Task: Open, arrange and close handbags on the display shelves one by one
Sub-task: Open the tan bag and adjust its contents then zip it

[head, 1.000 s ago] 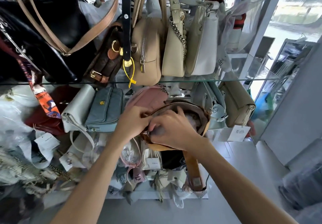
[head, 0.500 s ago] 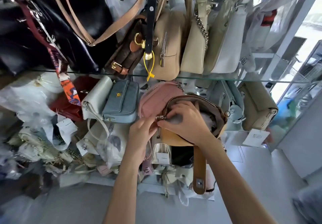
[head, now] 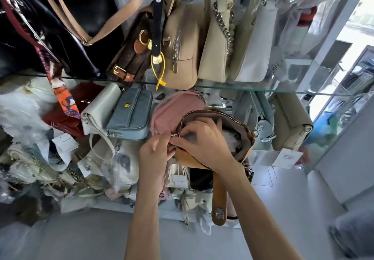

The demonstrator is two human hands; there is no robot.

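Tan handbag (head: 188, 158) unzipped, both hands' fingers (head: 162, 144) pinching its zipper; pink bag (head: 172, 114) touching behind, grey bag (head: 249, 110) beside.

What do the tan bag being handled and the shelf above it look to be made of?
Tan bag: smooth matte leather or a faux version, judging by its even sheen and stiff strap; the zipper teeth look like metal. Shelf: clear glass, with a greenish edge and bags visible through it.

glass shelf (head: 263, 90) carries handbags (head: 182, 45).

Both hands (head: 202, 140) grip tan handbag (head: 192, 159)
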